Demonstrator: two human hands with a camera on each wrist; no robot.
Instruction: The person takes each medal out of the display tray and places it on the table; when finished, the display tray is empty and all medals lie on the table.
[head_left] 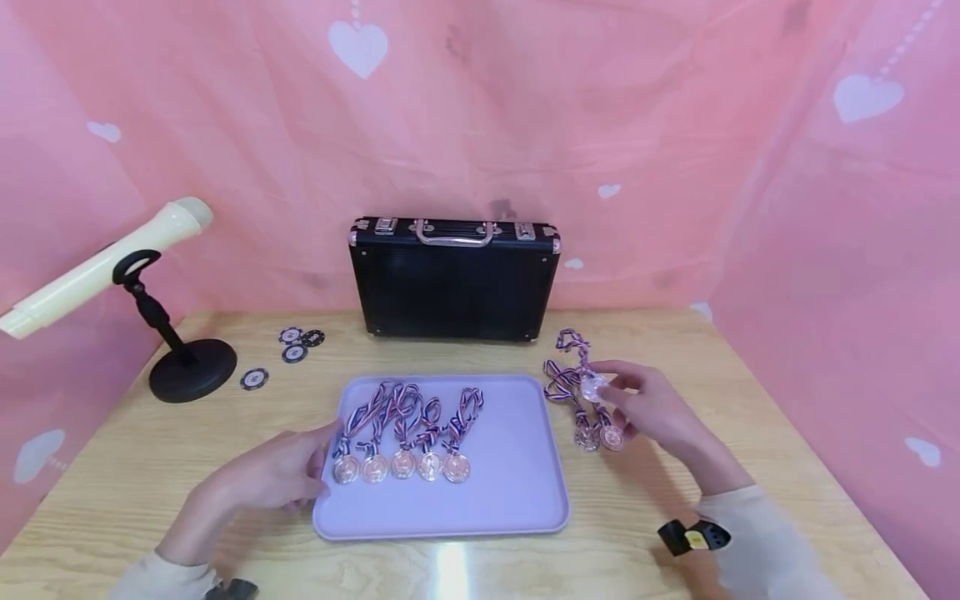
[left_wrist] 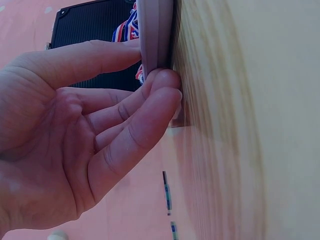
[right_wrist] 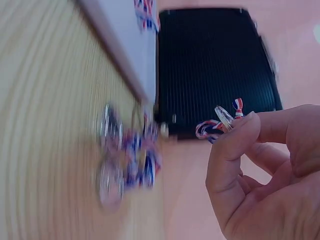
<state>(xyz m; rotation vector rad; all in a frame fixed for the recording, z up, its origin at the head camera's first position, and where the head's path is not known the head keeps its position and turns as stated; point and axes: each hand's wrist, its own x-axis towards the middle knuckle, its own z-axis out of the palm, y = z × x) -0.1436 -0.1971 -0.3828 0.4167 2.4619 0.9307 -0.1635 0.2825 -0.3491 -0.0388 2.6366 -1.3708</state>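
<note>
A lavender tray (head_left: 517, 492) lies mid-table with several bronze medals (head_left: 402, 464) in a row on it, their striped ribbons fanned back. My left hand (head_left: 321, 463) grips the tray's left rim (left_wrist: 157, 30), with the thumb (left_wrist: 100, 55) on top and the fingertips (left_wrist: 162, 82) against its edge. To the right of the tray, my right hand (head_left: 602, 388) pinches a medal (right_wrist: 223, 116) by its disc, held just above the table with the ribbon (head_left: 572, 342) trailing back. Two more medals (head_left: 599, 437) lie on the wood below that hand, blurred in the right wrist view.
A shut black case (head_left: 453, 279) stands upright behind the tray. A cream microphone (head_left: 97, 271) on a black stand (head_left: 191, 371) is at the left, with several poker chips (head_left: 294, 353) near it. Pink cloth walls close in the table.
</note>
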